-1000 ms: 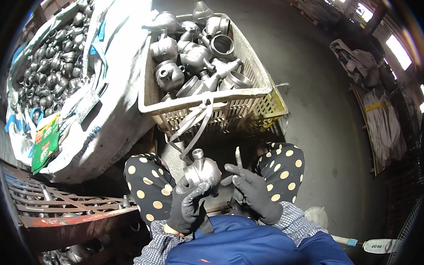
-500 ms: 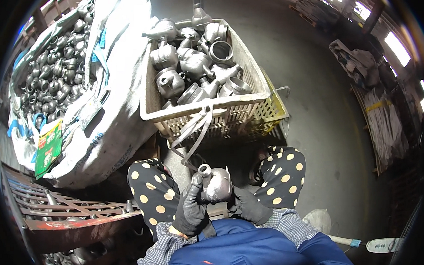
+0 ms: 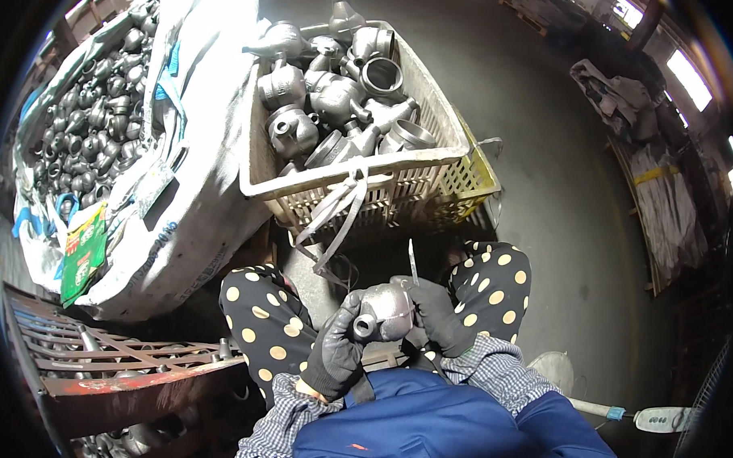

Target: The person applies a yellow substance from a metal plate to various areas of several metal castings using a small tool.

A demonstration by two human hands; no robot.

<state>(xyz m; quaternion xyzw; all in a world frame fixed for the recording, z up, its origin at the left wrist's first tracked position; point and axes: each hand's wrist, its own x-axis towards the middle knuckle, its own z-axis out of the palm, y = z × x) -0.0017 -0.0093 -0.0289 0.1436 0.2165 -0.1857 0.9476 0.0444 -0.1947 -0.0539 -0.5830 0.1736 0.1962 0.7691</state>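
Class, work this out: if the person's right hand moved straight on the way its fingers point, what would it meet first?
Most likely the grey metal fitting held in the left hand. The right hand is against or just beside the fitting's right side; this view doesn't settle which.

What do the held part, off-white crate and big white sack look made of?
Held part: metal, probably cast; grey, satin finish with bright glints.
Crate: likely hard plastic, off-white, scuffed; its slotted walls look moulded.
Sack: perhaps woven plastic, white, by its soft creases; cloth isn't ruled out.
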